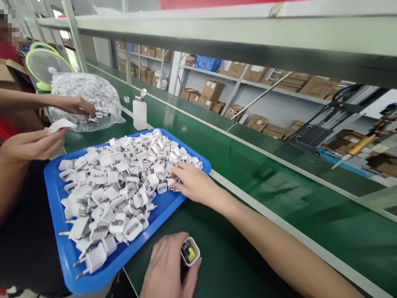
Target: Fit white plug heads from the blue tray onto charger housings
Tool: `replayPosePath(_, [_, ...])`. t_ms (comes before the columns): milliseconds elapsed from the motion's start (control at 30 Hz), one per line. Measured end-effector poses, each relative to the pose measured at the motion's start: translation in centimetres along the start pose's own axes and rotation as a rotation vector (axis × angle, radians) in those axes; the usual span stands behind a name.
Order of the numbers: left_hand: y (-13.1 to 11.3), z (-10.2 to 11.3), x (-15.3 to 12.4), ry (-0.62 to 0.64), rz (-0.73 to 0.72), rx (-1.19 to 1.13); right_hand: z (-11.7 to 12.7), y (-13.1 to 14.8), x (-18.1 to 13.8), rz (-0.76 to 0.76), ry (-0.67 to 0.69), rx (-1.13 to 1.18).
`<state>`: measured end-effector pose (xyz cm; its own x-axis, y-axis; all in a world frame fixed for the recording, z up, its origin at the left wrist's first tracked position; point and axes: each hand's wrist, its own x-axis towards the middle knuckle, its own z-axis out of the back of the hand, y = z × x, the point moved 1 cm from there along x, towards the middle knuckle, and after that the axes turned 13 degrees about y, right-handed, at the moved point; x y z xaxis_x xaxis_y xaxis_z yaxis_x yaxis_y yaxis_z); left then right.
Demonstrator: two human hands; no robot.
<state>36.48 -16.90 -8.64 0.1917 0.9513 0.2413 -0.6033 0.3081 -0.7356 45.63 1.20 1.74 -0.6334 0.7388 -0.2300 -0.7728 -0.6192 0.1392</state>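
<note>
My left hand (169, 265) is closed around a white charger casing (190, 251) at the bottom of the head view. The casing's open end faces up, with a yellow and black electronic part inside. Over the right edge of a blue tray (167, 211), my right hand (194, 182) has its fingertips curled on a white plug casing (170, 183). That casing is partly hidden by the fingers. A heap of similar white plug casings (124, 178) fills the tray, some with metal pins and some showing hollow open ends.
Another person's hands (37, 142) are at the left, one holding a white piece, the other at a clear bag (105, 91) of white parts. A white pump bottle (139, 114) stands behind the tray. The green bench (248, 174) runs beneath an overhead shelf (217, 33).
</note>
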Motion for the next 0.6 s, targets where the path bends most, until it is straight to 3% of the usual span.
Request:
replayPosePath(100, [-0.3, 0.6, -0.3, 0.041, 0.042, -0.058, 0.8, -0.9, -3.0, 0.000, -0.074, 0.109])
replayPosePath(267, [-0.5, 1.3, -0.4, 0.120, 0.016, -0.076, -0.4, -2.1, -10.7, 0.024, -0.134, 0.663])
replayPosePath(433, [-1.3, 1.5, -0.2, 0.195, 0.057, 0.041, -2.9, -1.7, -14.5, 0.133, 0.015, 0.724])
replayPosePath(600, [-1.6, 1.3, -0.4, 0.206, 0.055, 0.205, -2.1, -1.4, -14.7, 0.231, 0.240, 0.831])
